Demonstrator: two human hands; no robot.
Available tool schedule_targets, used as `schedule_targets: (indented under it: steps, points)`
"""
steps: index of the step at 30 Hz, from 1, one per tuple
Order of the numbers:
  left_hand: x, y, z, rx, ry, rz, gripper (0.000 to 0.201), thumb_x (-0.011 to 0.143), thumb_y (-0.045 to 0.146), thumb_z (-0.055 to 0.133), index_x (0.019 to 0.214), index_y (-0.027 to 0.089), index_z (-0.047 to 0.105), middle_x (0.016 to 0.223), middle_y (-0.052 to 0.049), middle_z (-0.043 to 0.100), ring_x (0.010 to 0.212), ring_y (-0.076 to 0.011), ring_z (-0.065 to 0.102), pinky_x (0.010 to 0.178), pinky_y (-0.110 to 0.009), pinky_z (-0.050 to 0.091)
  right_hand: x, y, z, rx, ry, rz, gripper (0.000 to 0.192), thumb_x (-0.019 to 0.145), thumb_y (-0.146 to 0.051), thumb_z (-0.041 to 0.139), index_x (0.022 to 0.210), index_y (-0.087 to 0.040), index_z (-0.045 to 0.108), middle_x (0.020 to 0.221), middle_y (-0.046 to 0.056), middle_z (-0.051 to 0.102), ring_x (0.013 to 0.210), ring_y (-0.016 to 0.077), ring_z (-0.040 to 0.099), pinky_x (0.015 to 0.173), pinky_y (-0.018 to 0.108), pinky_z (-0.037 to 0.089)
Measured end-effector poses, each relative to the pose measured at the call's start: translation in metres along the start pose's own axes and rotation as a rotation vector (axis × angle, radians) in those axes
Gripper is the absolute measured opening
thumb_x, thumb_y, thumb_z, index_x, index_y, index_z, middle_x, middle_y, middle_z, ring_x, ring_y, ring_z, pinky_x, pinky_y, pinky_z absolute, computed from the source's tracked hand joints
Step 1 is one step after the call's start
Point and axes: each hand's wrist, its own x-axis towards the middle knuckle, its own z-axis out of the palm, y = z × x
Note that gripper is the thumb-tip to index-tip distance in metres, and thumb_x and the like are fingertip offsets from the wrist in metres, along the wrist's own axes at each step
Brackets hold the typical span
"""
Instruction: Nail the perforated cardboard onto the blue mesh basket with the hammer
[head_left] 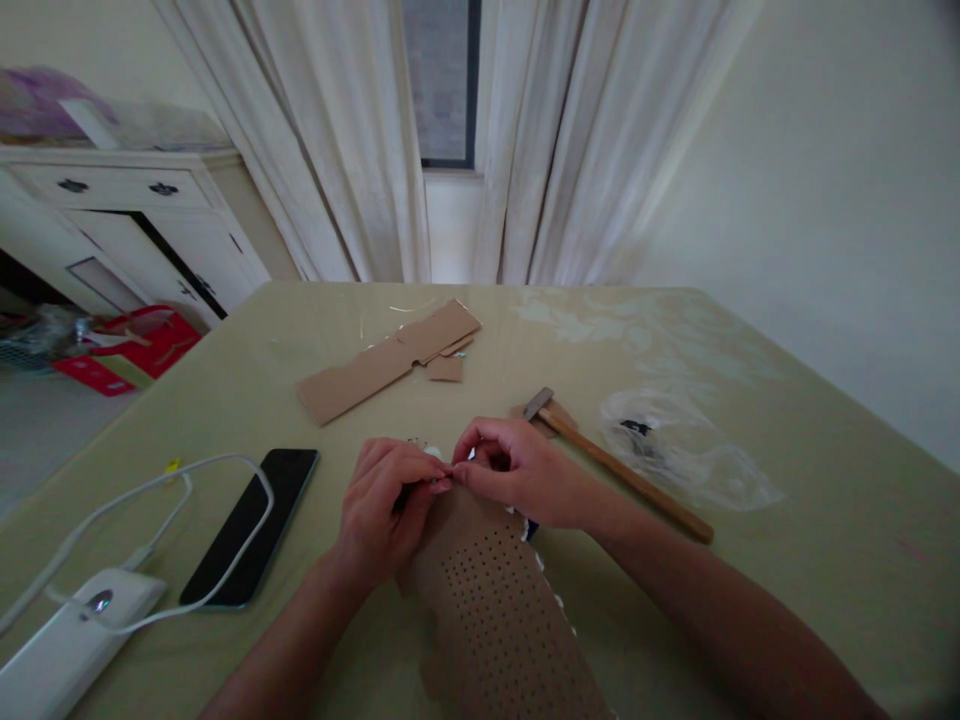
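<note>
A brown cardboard piece [510, 610] with rows of small punched holes runs from the bottom edge up to my hands. White stitching or trim shows along its right edge. At its far end my left hand [386, 505] pinches the cardboard edge, thumb against fingers. Right beside it, my right hand [517, 470] is closed in a pinch at the same edge, the two sets of fingertips nearly touching. Whatever small thing may lie between the right fingertips is hidden. Something dark blue peeks out below the right wrist.
A hammer [622, 465] lies right of my hands, near a clear plastic bag [686, 450] with small black items. Cardboard strips [390, 365] rest farther back. To the left are a phone [255, 530], a white power bank [82, 640] and a looping white cable [225, 460].
</note>
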Motion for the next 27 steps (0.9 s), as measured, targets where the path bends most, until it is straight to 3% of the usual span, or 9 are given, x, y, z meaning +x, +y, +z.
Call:
schedule_targets:
  steps: [6,8,11,13,16,18,21,23,27]
  points:
    - [-0.006,-0.001,0.003,-0.069,0.105,0.040,0.008,0.108,0.020,0.063,0.100,0.024,0.063,0.088,-0.002,0.083,0.079,-0.0176,0.075,0.079,-0.035,0.057,-0.006,-0.011,0.003,-0.147,0.036,-0.063,0.010,0.096,-0.028,0.073,0.096,-0.018,0.072,0.062,-0.009,0.053,0.057,0.0085,0.044,0.051,0.023,0.029]
    - [-0.004,-0.001,0.002,-0.134,0.221,-0.026,0.013,0.111,0.026,0.060,0.097,0.025,0.060,0.084,-0.001,0.082,0.076,-0.0189,0.077,0.072,-0.033,0.058,-0.007,-0.010,0.003,-0.218,0.073,-0.080,0.005,0.095,-0.023,0.072,0.096,-0.018,0.073,0.062,-0.009,0.056,0.056,0.0079,0.046,0.052,0.023,0.030]
    - [0.002,-0.007,-0.005,-0.095,0.499,-0.168,0.017,0.111,0.035,0.060,0.099,0.025,0.054,0.074,0.002,0.079,0.066,-0.0187,0.077,0.061,-0.029,0.053,-0.007,-0.010,0.001,-0.208,0.090,-0.077,0.003,0.094,-0.020,0.071,0.096,-0.018,0.072,0.061,-0.009,0.057,0.055,0.0076,0.047,0.051,0.023,0.031]
    - [0.008,-0.018,-0.010,-0.013,0.545,-0.337,0.019,0.109,0.038,0.063,0.103,0.025,0.052,0.073,0.002,0.079,0.062,-0.0177,0.075,0.062,-0.029,0.054,-0.006,-0.012,-0.003,-0.124,0.080,-0.081,0.008,0.095,-0.025,0.073,0.096,-0.018,0.072,0.061,-0.009,0.055,0.054,0.0079,0.046,0.050,0.023,0.031]
    - [0.012,-0.039,-0.018,-0.042,0.295,-0.719,0.024,0.104,0.045,0.065,0.104,0.024,0.054,0.078,-0.003,0.082,0.069,-0.0208,0.077,0.069,-0.032,0.058,-0.008,-0.020,-0.016,-0.009,0.098,-0.115,0.018,0.096,-0.035,0.076,0.096,-0.018,0.072,0.059,-0.009,0.051,0.053,0.0083,0.042,0.048,0.022,0.029]
    - [0.011,-0.050,-0.020,0.040,0.086,-0.883,0.027,0.101,0.050,0.062,0.103,0.024,0.057,0.080,-0.004,0.083,0.073,-0.0241,0.078,0.073,-0.035,0.057,-0.011,-0.026,-0.029,0.053,0.127,-0.113,0.021,0.096,-0.039,0.076,0.096,-0.018,0.072,0.059,-0.009,0.049,0.052,0.0087,0.040,0.046,0.022,0.028]
    - [0.007,-0.059,-0.020,0.271,-0.145,-0.952,0.026,0.101,0.049,0.052,0.099,0.025,0.059,0.096,-0.009,0.086,0.089,-0.0296,0.080,0.081,-0.040,0.053,-0.019,-0.033,-0.048,0.101,0.257,-0.087,0.026,0.095,-0.044,0.078,0.096,-0.019,0.072,0.063,-0.007,0.054,0.052,0.0089,0.040,0.046,0.023,0.026]
    - [0.005,-0.062,-0.020,0.345,-0.227,-0.946,0.028,0.101,0.048,0.047,0.097,0.025,0.060,0.106,-0.011,0.086,0.100,-0.0316,0.079,0.086,-0.042,0.051,-0.024,-0.036,-0.057,0.133,0.353,-0.083,0.026,0.094,-0.045,0.080,0.096,-0.020,0.071,0.066,-0.005,0.059,0.053,0.0094,0.043,0.046,0.023,0.028]
    - [0.005,-0.065,-0.021,0.378,-0.394,-0.996,0.030,0.098,0.049,0.050,0.098,0.024,0.066,0.096,-0.009,0.083,0.096,-0.0308,0.076,0.081,-0.039,0.047,-0.028,-0.039,-0.059,0.147,0.400,-0.088,0.025,0.094,-0.044,0.081,0.097,-0.021,0.071,0.066,-0.004,0.060,0.053,0.0100,0.045,0.047,0.023,0.029]
